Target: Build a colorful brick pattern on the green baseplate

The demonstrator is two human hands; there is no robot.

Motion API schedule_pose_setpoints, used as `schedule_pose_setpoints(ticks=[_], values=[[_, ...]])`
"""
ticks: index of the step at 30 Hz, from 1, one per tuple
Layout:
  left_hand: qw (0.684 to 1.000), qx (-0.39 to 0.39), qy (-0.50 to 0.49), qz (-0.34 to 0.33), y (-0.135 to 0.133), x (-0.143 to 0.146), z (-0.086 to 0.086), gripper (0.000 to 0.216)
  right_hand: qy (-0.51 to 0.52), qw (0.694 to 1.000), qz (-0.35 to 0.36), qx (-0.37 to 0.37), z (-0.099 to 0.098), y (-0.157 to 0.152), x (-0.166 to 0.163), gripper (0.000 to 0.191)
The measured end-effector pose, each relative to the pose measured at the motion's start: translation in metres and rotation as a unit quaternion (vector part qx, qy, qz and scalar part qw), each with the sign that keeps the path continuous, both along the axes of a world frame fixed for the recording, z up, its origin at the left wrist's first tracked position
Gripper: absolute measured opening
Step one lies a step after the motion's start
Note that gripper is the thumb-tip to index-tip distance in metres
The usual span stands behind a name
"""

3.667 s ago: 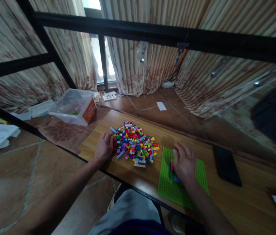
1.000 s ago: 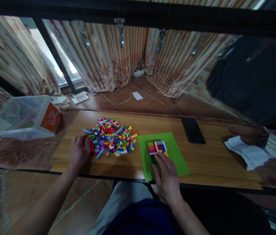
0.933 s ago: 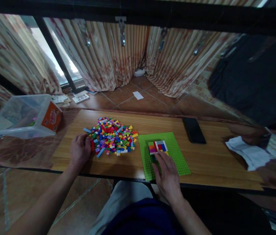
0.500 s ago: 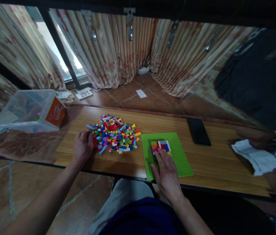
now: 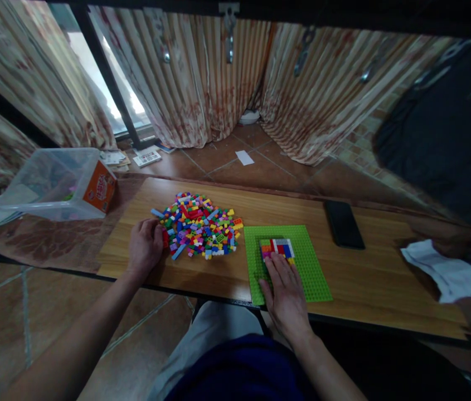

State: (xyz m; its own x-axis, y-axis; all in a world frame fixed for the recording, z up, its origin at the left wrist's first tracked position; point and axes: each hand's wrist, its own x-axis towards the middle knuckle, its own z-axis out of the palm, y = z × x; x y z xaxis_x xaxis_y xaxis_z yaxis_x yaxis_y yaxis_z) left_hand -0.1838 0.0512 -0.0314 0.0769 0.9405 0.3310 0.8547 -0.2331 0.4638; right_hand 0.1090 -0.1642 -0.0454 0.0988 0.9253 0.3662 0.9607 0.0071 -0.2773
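Note:
My left hand (image 5: 145,245) rests on the table at the left edge of a pile of small mixed toy bricks (image 5: 202,228). Its fingers are curled in, and a red brick (image 5: 165,238) shows right beside the fingertips; whatever they may hold is hidden. My right hand (image 5: 285,292) lies palm down with its fingers stretched out over a green studded baseplate (image 5: 312,273). Under and beyond those fingertips is a flat patch of joined bricks (image 5: 277,245) in red, white, blue, orange and yellow. The near part of that patch is covered by the hand.
A black phone (image 5: 344,224) lies to the right of the baseplate. Farther right is a crumpled white cloth or paper (image 5: 440,270). A clear plastic box (image 5: 57,209) with an orange label stands at the left end. Striped curtains (image 5: 202,83) hang behind the table (image 5: 214,278).
The whole view has shifted slightly, with things lying a little farther right. Both hands keep nearly the same places, and the bricks look unchanged.

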Motion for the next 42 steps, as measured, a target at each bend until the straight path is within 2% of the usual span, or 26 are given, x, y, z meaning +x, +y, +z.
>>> schedule_pose_setpoints(ticks=[13, 26, 36, 42], values=[[1.000, 0.013, 0.012, -0.004, 0.000, -0.002, -0.004, 0.032, -0.006, 1.000, 0.000, -0.021, 0.004, 0.009, 0.000, 0.058], [1.000, -0.001, 0.018, -0.001, 0.000, -0.002, -0.002, 0.033, -0.018, 0.998, -0.031, -0.056, 0.002, 0.020, -0.003, 0.055], [1.000, -0.007, 0.007, 0.000, 0.000, -0.001, -0.001, 0.032, -0.027, 0.997, -0.044, -0.056, 0.002, 0.023, -0.005, 0.056], [1.000, -0.003, 0.010, 0.000, -0.001, -0.001, 0.000, 0.033, -0.016, 0.998, -0.030, -0.051, 0.002, 0.023, -0.002, 0.057]])
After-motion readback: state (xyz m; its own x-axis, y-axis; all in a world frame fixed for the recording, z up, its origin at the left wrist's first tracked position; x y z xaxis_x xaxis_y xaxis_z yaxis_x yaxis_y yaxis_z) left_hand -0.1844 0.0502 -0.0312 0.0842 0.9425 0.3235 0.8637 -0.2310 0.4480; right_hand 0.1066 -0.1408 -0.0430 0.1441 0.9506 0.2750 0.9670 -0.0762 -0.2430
